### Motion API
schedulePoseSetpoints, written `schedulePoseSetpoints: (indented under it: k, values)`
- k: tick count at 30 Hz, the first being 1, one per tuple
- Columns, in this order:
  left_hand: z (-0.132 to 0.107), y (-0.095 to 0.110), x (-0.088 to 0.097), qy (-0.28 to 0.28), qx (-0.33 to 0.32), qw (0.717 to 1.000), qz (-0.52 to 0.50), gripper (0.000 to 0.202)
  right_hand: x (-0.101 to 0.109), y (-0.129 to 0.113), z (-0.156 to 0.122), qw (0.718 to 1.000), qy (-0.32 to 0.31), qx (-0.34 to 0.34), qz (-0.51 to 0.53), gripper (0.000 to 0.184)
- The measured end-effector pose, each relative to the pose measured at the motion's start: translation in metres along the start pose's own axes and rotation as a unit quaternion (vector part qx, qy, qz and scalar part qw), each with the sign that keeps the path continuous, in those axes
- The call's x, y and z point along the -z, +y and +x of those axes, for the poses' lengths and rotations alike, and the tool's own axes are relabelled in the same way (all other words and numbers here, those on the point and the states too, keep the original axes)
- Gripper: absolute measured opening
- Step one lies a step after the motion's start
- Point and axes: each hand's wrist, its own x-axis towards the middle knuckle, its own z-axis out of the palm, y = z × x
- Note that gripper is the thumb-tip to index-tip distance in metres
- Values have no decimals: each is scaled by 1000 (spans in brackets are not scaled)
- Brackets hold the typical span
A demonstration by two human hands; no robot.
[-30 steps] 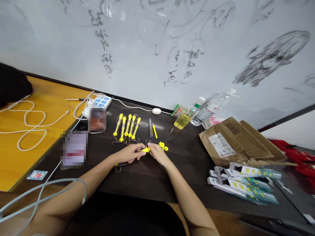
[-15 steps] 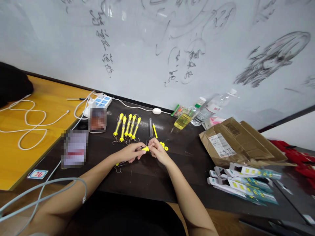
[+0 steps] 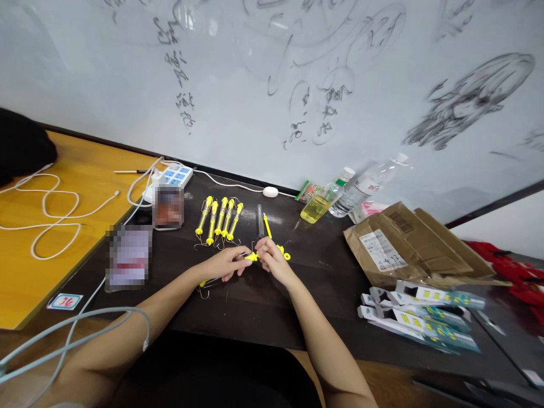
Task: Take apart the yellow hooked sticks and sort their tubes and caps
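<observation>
Five yellow-ended spring scales (image 3: 221, 217) lie beyond the left hand (image 3: 226, 263), whose thumb and fingers pinch a small yellow fitting (image 3: 252, 257) between the two hands. A firm, straight pinch there should help the right hand (image 3: 273, 262) work precisely. The right fingertips bunch beside it; whether they grip anything cannot be told, and that hand partly hides yellow pieces (image 3: 281, 249) at its right.

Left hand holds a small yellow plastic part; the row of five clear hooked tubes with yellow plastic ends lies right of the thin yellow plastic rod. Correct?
Not quite: the row of five clear hooked tubes with yellow plastic ends lies left of the thin yellow plastic rod, as the head view shows. The left hand does hold a small yellow plastic part.
</observation>
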Motion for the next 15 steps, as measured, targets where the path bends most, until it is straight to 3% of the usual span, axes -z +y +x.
schedulePoseSetpoints:
  k: [3, 8, 15]
  values:
    - [0, 0, 0, -4, -5, 1000, -1, 33, -1, -3, 0, 1000, -14, -6, -4, 14]
    - [-1, 1, -1, -5, -5, 1000, 3, 33, -5, -2, 0, 999, 14, -24, -15, 28]
    - [-1, 3, 0, 3, 0, 1000, -3, 34, 4, 0, 2, 1000, 6, 14, 12, 16]
